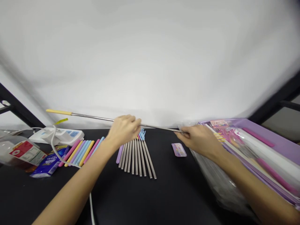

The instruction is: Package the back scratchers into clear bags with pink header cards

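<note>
Here we go: the left hand (pixel 123 129) is up at eleven o'clock and the right hand (pixel 199 140) is out at one o'clock, with a long steel straw (pixel 98 118) stretched across between them, its yellow silicone tip (pixel 58 112) pointing out to ten o'clock. The right fingers (pixel 185 132) are pinched narrow on the straw's far end, holding it firmly. The left fingers (pixel 134 122) are curled in close around the straw's middle, but whether they're actually gripping it, you cannot tell from here.

Just below that left hand, at twelve o'clock, a row of steel straws (pixel 137 159) lies fanned out on the black table (pixel 168 200), with a small blue hand-shaped piece (pixel 142 134) at its top and a purple stick (pixel 119 154) alongside. Near the right hand sits a small purple card (pixel 179 150). Out at two o'clock there's a purple tray (pixel 257 131) of wrapped goods, resting on clear plastic (pixel 215 178). Over at nine and ten o'clock: colored silicone sleeves (pixel 81 153), a white power strip (pixel 56 136), a blue tissue packet (pixel 49 164) and a labeled plastic bag (pixel 23 153).
</note>
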`<act>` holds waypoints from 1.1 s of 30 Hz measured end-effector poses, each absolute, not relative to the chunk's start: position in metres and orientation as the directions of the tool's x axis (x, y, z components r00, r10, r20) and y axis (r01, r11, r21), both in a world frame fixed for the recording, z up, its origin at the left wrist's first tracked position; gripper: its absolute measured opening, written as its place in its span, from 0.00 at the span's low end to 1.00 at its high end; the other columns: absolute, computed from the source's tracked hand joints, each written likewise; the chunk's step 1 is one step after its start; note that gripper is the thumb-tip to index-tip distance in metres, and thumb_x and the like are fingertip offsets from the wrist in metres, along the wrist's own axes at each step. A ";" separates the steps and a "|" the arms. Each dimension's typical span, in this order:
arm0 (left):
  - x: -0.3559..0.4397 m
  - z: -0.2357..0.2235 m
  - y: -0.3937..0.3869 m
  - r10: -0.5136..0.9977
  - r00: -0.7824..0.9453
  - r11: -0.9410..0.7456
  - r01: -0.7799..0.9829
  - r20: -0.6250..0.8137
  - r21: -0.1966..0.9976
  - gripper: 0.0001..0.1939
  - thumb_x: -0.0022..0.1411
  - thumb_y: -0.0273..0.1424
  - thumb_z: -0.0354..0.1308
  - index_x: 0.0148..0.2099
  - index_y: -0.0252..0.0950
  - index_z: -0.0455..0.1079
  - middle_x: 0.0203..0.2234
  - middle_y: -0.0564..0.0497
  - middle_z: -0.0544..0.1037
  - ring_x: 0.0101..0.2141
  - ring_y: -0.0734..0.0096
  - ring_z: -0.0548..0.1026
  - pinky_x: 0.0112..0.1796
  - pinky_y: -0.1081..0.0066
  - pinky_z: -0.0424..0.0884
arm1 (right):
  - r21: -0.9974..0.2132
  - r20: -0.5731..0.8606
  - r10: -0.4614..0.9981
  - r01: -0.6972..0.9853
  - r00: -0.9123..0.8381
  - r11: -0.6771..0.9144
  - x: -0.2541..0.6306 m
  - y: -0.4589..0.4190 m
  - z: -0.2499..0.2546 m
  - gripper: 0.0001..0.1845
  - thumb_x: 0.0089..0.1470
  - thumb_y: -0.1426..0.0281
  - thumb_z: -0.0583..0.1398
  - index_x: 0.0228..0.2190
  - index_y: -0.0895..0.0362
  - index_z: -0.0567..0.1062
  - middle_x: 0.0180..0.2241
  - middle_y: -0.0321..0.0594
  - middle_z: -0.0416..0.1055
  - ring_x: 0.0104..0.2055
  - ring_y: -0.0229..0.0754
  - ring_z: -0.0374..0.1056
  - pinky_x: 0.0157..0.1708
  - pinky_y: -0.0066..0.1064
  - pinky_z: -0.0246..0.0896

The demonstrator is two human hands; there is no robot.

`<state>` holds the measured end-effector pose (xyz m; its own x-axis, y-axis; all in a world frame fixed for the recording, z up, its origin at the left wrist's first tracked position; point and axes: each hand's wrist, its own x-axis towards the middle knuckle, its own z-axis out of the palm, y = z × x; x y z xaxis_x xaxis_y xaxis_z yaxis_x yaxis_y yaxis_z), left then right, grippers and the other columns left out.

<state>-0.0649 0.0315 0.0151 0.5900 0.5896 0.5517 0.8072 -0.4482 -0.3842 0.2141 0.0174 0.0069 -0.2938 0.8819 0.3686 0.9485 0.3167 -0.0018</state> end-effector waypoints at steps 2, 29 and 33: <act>-0.083 0.015 0.038 0.622 0.527 -0.380 0.850 0.579 -0.366 0.10 0.63 0.31 0.51 0.31 0.36 0.70 0.22 0.50 0.73 0.27 0.65 0.72 0.26 0.66 0.56 | 0.126 0.382 0.884 0.963 -0.268 0.238 0.226 0.015 0.008 0.22 0.57 0.60 0.52 0.15 0.55 0.62 0.16 0.39 0.65 0.20 0.39 0.58 0.25 0.34 0.35; -0.052 0.005 0.020 0.649 0.561 -0.493 0.824 0.514 -0.277 0.07 0.60 0.23 0.51 0.35 0.36 0.69 0.26 0.49 0.75 0.32 0.64 0.73 0.29 0.67 0.61 | -0.069 0.311 0.935 0.977 -0.172 0.203 0.192 0.019 0.007 0.10 0.52 0.62 0.56 0.22 0.53 0.67 0.21 0.37 0.67 0.23 0.40 0.59 0.23 0.31 0.39; -0.068 0.010 0.025 0.678 0.524 -0.422 0.851 0.516 -0.312 0.06 0.61 0.25 0.52 0.34 0.35 0.70 0.28 0.46 0.77 0.34 0.60 0.75 0.32 0.65 0.62 | -0.099 0.285 0.949 0.981 -0.133 0.167 0.200 0.022 0.012 0.11 0.52 0.61 0.55 0.23 0.53 0.66 0.21 0.37 0.67 0.22 0.40 0.58 0.22 0.31 0.40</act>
